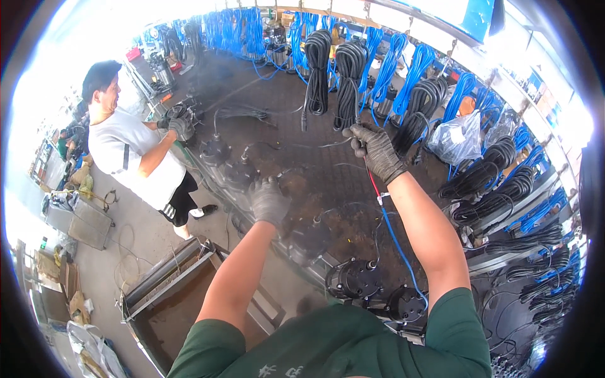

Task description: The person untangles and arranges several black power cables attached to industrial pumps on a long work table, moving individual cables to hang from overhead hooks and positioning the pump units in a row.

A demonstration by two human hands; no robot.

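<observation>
While right fingers grip cable, left parted

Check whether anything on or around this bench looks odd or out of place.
Mildly, yes: a crumpled clear plastic bag sits among the looped cable bundles, to the right of the gloved right hand, looking like stray packaging. The dark bench top also shows brownish patches; I can't tell whether they're spills or wear.
</observation>
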